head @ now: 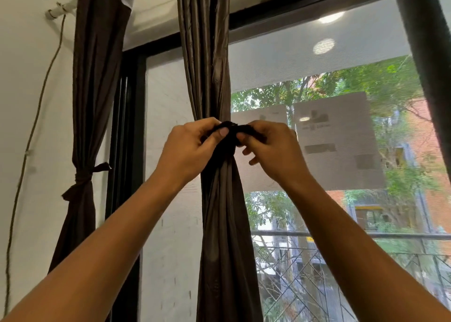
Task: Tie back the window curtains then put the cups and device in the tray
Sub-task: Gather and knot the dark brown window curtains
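A dark brown curtain (207, 53) hangs in the middle of the window, gathered into a narrow bundle at hand height. A dark fabric tie-back (230, 129) wraps around that gathered waist. My left hand (188, 151) pinches the tie's left end between thumb and fingers. My right hand (271, 151) pinches the tie's right end, its lower fingers loosely spread. A second brown curtain (95, 77) hangs at the left by the wall, with its own tie (81, 177) knotted around it. No cups, device or tray are in view.
A black window frame (129, 126) stands between the two curtains. A mesh screen (317, 77) covers the window, with trees, buildings and a balcony railing (317, 235) outside. A thin cord (29, 138) runs down the white wall at the left.
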